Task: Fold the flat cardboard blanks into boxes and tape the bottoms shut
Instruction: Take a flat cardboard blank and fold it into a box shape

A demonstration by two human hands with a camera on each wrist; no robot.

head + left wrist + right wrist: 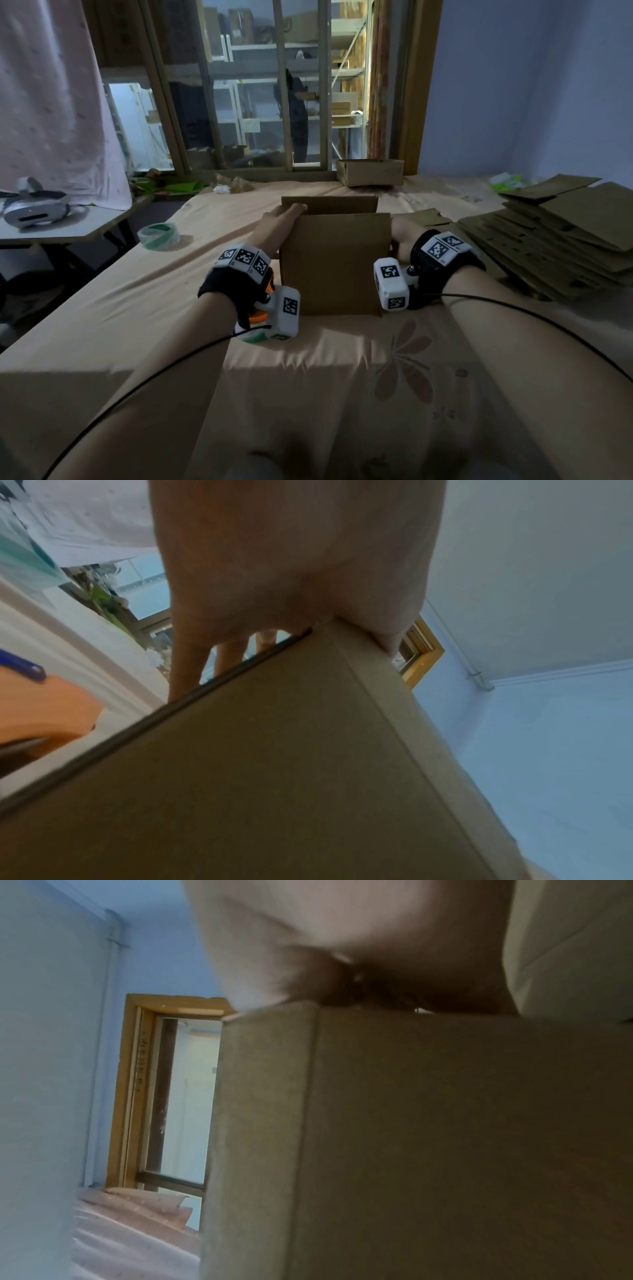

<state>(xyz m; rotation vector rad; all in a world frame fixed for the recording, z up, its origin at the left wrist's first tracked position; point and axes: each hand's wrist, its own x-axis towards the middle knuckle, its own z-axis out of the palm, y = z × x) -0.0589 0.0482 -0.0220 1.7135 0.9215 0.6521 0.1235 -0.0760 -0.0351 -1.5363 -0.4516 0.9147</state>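
Forearms are reaching out over the flowered bedsheet [342, 359], and I'm holding the half-formed box [334, 263] upright on the bed between both hands, approx. centre of view. Left hand [281, 219] is gripping the box's left upper corner: wrist cam shows thumb on one face, fingers [186, 666] running down the other side of the edge. Right hand [402, 236] is pressing against the right side w/ the corner tucked into the palm; fingers are hidden behind the cardboard, so I can't tell if they're curled or flat. To do this well, I'm judging I need even squeeze from both sides so the walls go square, creases sharp, before flipping it to shut the bottom flaps. Tape roll [159, 234] is lying well off to the left; stack of flat blanks [555, 246] is sitting to the right. A finished box [370, 172] is resting by the window.
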